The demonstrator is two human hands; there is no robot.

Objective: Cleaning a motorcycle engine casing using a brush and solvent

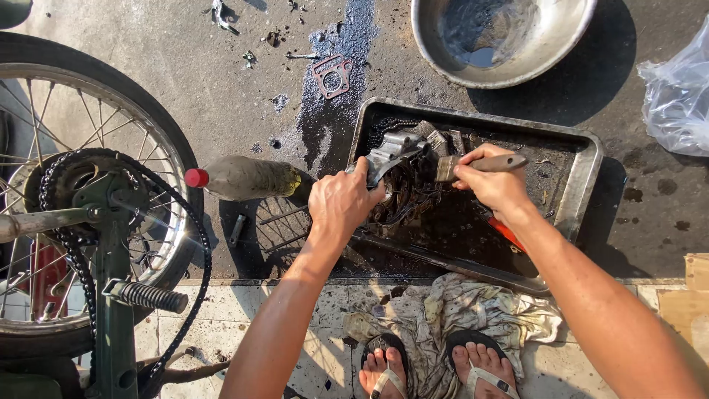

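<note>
My left hand [341, 199] grips a grey metal engine part [397, 150] and holds it over a dirty metal tray [583, 177] of dark oily liquid. My right hand [493, 183] is closed on the wooden handle of a paintbrush [480, 165], whose bristle end touches the engine part. More greasy parts and a chain lie in the tray under the part. Both forearms reach forward from the bottom of the view.
A motorcycle rear wheel [81, 207] with chain and footpeg stands at left. A red-capped plastic bottle [244, 177] lies beside the tray. A metal bowl [502, 37], a gasket [332, 75], a plastic bag [679, 96], a dirty rag [458, 318] and my sandalled feet are around.
</note>
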